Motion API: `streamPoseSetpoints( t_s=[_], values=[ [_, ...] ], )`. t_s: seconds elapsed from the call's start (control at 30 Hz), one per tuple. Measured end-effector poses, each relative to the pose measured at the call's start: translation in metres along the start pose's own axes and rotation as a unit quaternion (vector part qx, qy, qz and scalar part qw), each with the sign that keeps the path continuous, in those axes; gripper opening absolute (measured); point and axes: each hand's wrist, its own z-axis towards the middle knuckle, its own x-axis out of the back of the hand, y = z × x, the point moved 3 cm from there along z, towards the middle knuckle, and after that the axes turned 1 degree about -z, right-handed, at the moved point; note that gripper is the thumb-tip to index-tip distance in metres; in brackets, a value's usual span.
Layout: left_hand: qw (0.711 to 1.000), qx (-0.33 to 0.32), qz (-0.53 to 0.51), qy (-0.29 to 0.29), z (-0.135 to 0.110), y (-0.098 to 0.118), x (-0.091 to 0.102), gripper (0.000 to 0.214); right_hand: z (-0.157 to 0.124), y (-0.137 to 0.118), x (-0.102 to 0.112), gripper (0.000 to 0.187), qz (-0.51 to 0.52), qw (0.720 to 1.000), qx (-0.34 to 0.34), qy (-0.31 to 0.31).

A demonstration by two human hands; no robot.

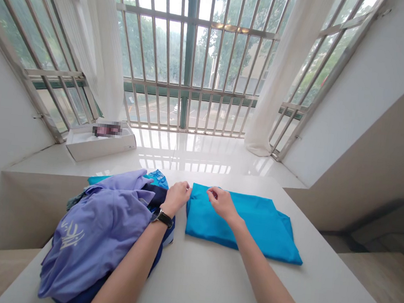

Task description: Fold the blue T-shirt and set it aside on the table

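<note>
The blue cloth (262,226) appears light, soft, slightly slippery; grasp along its far edge. Left hand (178,197), right hand (221,203): fingers curled; I cannot tell whether either grip pinches fabric.

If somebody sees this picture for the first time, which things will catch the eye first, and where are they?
The bright blue folded cloth stands out most, lying on the white table with the right hand over it. To its left lies a heap of lilac and dark clothes, near the left hand. Behind, a barred window fills the upper middle.
</note>
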Motion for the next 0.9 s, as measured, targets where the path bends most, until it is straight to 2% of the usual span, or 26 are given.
streamPoseSetpoints(
  t_s=[0.13, 0.23, 0.4, 0.6, 0.77, 0.9],
  values=[
    [0.999, 0.049, -0.017, -0.01, 0.018, -0.001, -0.008, 0.045, 0.018, 0.0, -0.033, 0.027, 0.083, 0.996, -0.006, 0.016],
    [0.996, 0.069, -0.034, -0.036, 0.038, -0.001, -0.015, 0.044, 0.016, 0.007, -0.043, 0.025, 0.128, 0.991, -0.012, 0.022],
    [0.992, 0.036, -0.105, -0.056, 0.055, 0.003, -0.024, 0.022, 0.011, 0.015, -0.044, 0.024, 0.184, 0.982, -0.025, 0.025],
    [0.975, -0.044, -0.205, -0.077, 0.052, 0.02, -0.011, 0.016, 0.011, 0.013, -0.043, 0.027, 0.25, 0.966, -0.051, 0.031],
    [0.951, -0.09, -0.268, -0.128, 0.048, 0.038, -0.008, 0.024, 0.014, 0.021, -0.039, 0.043, 0.28, 0.954, -0.088, 0.056],
    [0.946, -0.09, -0.272, -0.15, 0.048, 0.035, -0.007, 0.034, 0.018, 0.031, -0.039, 0.041, 0.295, 0.944, -0.128, 0.07]
  ],
)
